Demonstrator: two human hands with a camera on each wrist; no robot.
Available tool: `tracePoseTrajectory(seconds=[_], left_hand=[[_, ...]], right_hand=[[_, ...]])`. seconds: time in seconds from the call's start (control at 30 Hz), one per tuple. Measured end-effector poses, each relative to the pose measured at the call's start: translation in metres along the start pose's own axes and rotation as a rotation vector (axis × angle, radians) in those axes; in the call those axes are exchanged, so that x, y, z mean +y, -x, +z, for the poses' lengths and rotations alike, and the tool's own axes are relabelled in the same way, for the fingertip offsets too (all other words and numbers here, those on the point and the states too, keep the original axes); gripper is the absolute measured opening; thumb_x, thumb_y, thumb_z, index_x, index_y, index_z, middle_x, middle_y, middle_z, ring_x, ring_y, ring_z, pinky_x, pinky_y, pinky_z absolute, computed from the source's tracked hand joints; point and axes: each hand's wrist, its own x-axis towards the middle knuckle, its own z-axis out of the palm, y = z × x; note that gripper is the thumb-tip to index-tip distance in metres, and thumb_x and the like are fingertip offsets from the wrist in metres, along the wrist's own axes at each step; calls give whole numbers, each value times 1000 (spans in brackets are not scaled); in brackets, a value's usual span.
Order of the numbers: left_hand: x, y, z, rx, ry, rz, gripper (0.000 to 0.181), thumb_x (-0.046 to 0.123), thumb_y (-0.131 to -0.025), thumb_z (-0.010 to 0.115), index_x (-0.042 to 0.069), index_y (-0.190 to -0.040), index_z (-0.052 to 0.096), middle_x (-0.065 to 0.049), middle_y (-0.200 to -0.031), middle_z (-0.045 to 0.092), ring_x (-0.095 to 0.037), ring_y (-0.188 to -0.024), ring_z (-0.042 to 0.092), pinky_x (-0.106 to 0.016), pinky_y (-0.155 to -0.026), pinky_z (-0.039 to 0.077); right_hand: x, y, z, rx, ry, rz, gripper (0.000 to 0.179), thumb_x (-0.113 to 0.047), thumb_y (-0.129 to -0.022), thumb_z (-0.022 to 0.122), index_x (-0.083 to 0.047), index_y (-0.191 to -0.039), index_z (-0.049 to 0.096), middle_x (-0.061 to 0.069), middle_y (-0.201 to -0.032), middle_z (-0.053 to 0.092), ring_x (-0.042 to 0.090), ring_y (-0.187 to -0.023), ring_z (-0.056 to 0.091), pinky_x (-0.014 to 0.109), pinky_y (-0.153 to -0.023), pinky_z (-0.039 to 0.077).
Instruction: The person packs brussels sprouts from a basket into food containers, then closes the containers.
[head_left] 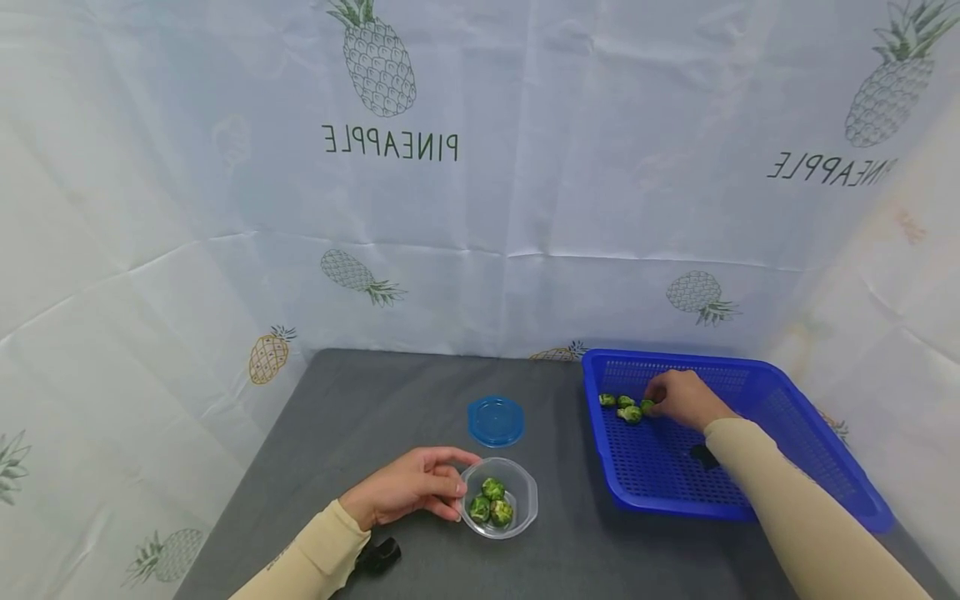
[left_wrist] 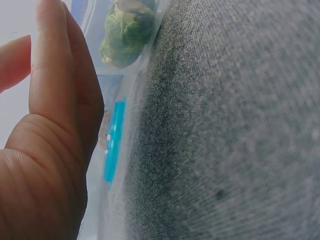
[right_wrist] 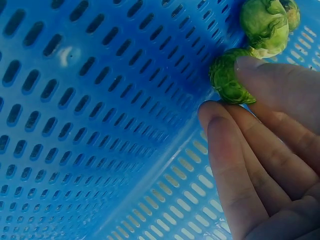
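My right hand (head_left: 688,400) reaches into the blue plastic basket (head_left: 645,497) and pinches a Brussels sprout (right_wrist: 227,77) between thumb and fingers. More Brussels sprouts (head_left: 628,413) lie beside it near the basket's left wall. On the table, my left hand (head_left: 416,486) holds a clear plastic container (head_left: 528,500) by its left side, thumb at the rim. Inside the container sit three Brussels sprouts (head_left: 480,507). The left wrist view shows one sprout (left_wrist: 127,35) through the clear wall, with the left thumb and fingers alongside.
A round blue lid (head_left: 496,421) lies on the grey tabletop (head_left: 390,400) behind the container. White curtains printed with pineapples (head_left: 487,200) hang around the table at the back and sides. Under the left wrist is a black strap (head_left: 378,556).
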Motion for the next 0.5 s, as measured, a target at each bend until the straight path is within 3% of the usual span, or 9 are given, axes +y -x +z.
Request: tracePoseTrajectory(seconds=[0.5], left_hand=[[-1,0,-2,-9,7,0,59,11,-104,71,3,-158,51,-5,-101,75,-12,-85,77,-32,-84,69]], right_hand=[[0,-4,0,-2,6,25,29,-15,-88,88,2,-110,79,17,-102,78,33,-94,74,53,-80,63]])
